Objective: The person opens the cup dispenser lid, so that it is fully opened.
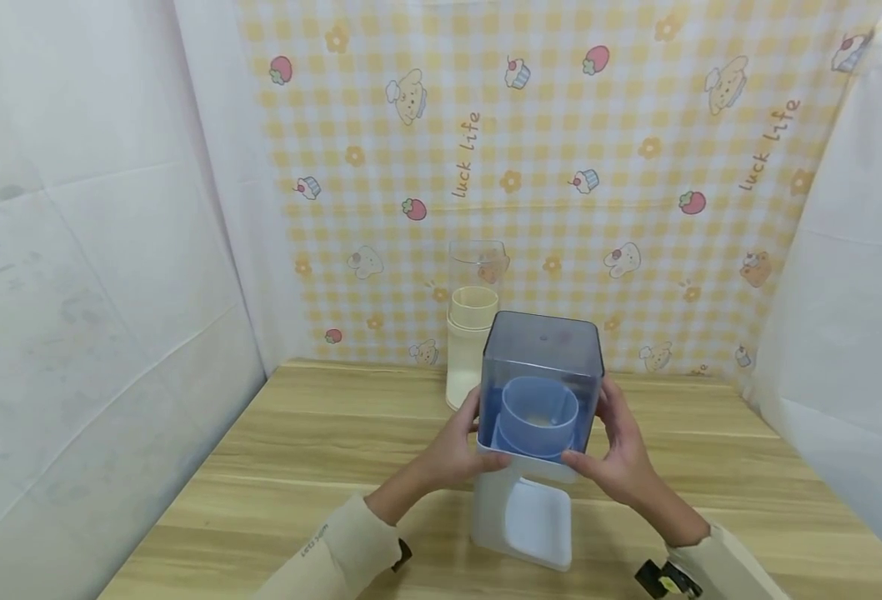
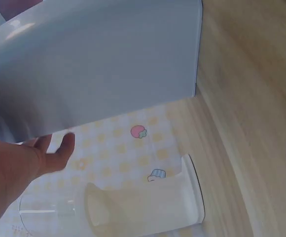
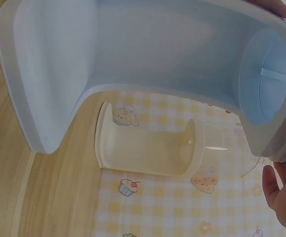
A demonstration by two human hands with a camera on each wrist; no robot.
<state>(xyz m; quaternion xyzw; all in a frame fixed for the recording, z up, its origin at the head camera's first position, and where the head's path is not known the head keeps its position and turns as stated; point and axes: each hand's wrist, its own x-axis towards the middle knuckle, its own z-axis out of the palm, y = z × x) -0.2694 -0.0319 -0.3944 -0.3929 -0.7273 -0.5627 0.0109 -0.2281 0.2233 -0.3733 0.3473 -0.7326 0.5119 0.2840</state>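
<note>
Both hands hold a pale blue-white dispenser (image 1: 492,508) with a smoky see-through cover (image 1: 542,335) on top. My left hand (image 1: 452,457) grips its left side, thumb on the front below the cover. On the opposite side my right hand (image 1: 623,457) grips it the same way, thumb at the front edge. A blue ring (image 1: 538,437) shows through the cover. In the right wrist view, a round opening (image 3: 254,84) is visible under the dispenser's head. Some fingers are hidden behind the body. Whether its base touches the table, I cannot tell.
A cream dispenser (image 1: 462,367) with a clear tube top stands behind, at the back of the wooden table (image 1: 336,442). A yellow checked cloth (image 1: 546,125) hangs at the rear. White sheets (image 1: 96,250) close off both sides.
</note>
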